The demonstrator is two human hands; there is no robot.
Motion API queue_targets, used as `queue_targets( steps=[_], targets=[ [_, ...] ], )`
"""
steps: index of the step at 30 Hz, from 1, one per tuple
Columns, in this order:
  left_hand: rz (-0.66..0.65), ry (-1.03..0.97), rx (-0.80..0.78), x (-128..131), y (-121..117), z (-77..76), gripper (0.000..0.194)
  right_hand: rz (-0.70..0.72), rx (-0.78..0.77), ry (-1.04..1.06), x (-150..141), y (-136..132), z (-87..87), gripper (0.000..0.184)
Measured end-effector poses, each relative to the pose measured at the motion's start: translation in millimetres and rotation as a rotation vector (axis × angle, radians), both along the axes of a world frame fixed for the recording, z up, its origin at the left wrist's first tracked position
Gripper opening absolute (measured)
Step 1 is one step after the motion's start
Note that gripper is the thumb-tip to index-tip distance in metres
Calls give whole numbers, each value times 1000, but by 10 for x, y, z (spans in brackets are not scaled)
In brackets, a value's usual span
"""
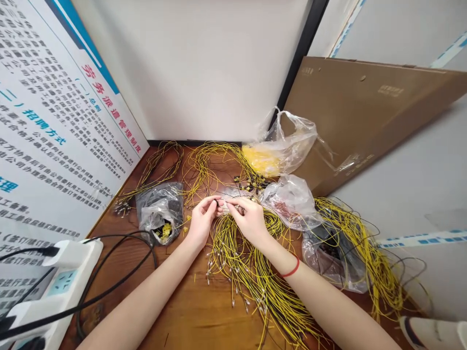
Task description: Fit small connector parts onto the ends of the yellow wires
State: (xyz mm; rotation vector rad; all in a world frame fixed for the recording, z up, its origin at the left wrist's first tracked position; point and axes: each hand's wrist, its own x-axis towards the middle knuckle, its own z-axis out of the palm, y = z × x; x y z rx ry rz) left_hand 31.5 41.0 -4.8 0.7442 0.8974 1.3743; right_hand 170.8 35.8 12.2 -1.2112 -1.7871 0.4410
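Black piece (217, 202) pinched in my left hand (202, 221); right hand (248, 221) grips something unclear just beside it, yellow wires (248, 272) below.

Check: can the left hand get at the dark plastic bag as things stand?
Probably yes: the left hand sits beside the dark plastic bag, with only a strip of wooden tabletop and a few yellow bits between.

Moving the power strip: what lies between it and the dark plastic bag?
Black cable loops between the white power strip and the dark plastic bag, in the head view.
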Motion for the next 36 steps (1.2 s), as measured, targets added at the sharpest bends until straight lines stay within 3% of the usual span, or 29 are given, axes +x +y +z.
queue_targets(
  steps=[8, 14, 22, 30, 36],
  targets=[
    [-48, 98, -27, -9, -30, -21, 38, 14, -42, 189, -3, -52, -47, 12],
    [-147, 159, -8, -15, -37, 28, 37, 73, -201, 373, -22, -8, -80, 11],
    [-174, 185, 10, -30, -48, 51, 37, 105, -99, 279, 11, -6, -30, 10],
    [5, 93, -19, -28, -11, -23, 32, 12, 56, 97, -4, -69, -32, 11],
    [45, 84, -58, -27, 2, -31, 30, 0, 44, -25, -35, -83, -43, 11]
  ],
)
